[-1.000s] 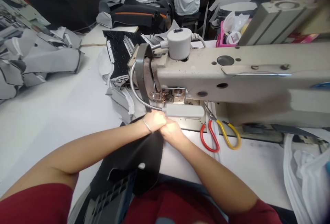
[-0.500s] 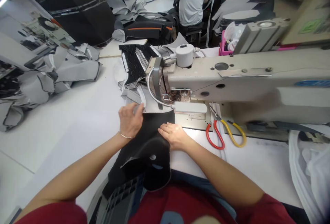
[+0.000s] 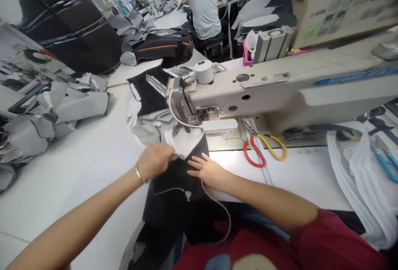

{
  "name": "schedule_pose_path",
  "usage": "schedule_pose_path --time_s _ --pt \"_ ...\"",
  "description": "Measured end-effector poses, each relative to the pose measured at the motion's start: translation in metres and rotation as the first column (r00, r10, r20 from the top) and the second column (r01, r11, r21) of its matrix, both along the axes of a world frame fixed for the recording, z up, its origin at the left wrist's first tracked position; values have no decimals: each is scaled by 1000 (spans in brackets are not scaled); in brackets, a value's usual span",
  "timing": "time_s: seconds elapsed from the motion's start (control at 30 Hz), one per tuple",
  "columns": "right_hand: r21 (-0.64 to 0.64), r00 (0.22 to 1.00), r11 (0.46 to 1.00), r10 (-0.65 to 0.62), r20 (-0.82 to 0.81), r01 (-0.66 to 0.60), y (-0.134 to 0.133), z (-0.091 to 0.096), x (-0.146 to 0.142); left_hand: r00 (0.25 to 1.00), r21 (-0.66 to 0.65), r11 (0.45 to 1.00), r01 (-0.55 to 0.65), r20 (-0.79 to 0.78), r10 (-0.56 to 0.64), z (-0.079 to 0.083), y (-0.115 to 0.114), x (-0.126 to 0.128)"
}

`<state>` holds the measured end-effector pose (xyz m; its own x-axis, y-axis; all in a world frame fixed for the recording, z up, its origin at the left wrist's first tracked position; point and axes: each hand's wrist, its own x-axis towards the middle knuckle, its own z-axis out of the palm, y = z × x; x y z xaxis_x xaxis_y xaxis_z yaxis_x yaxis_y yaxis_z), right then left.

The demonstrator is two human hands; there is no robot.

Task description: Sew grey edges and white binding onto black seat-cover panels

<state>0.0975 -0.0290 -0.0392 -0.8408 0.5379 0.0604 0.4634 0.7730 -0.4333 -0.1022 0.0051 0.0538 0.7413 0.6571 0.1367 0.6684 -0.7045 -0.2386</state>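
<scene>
A black fabric piece (image 3: 174,179) lies at the table's front edge and hangs over it toward my lap. My left hand (image 3: 155,160) is closed on the near edge of a grey fabric piece with a white strip (image 3: 170,138), which partly covers the black one. Lying flat on the black fabric, my right hand (image 3: 211,172) has its fingers spread. A pale cord-like edge (image 3: 228,216) curves down from beneath that hand. Just beyond my hands stands a sewing machine (image 3: 264,83), its needle area partly hidden by a white lamp (image 3: 219,126).
Scissors with red and yellow handles (image 3: 255,150) rest beside the machine bed. White strips (image 3: 354,179) and blue-handled scissors (image 3: 387,158) lie at the right. Grey pieces (image 3: 81,104) are heaped at the left. Behind sits a co-worker in a white shirt (image 3: 205,9).
My left hand has drawn the grey fabric toward me, over the black piece. My right hand's fingers have spread. The head view has shifted, showing more at the right.
</scene>
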Motion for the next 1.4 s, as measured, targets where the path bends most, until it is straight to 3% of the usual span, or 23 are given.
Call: schedule_pose_path --time_s 0.13,0.33,0.5,0.77,1.1,1.27,1.4 --pt "92 995 994 -67 76 60 -9 7 -2 988 -127 992 -19 -156 -1 -18 -38 21" --pt "203 995 974 -99 -10 99 -12 -5 -10 947 -190 971 -145 -312 80 -27 -31 21" --pt "195 997 978 -70 -37 76 -8 -13 -15 962 -227 967 -114 -269 51 -28 -27 14" --pt "176 997 983 -42 -61 52 14 -19 -13 967 -270 956 -112 -250 43 -36 -21 34" --pt "176 971 965 -162 -176 193 47 -38 -16 967 -313 931 -188 -223 120 -37 8 52" --pt "175 961 951 -228 -158 255 60 -40 -17 975 -265 943 -199 -154 163 -44 22 58" --pt "170 964 951 -240 -113 257 71 -34 -14 993 -110 987 -120 -29 117 -51 18 58"
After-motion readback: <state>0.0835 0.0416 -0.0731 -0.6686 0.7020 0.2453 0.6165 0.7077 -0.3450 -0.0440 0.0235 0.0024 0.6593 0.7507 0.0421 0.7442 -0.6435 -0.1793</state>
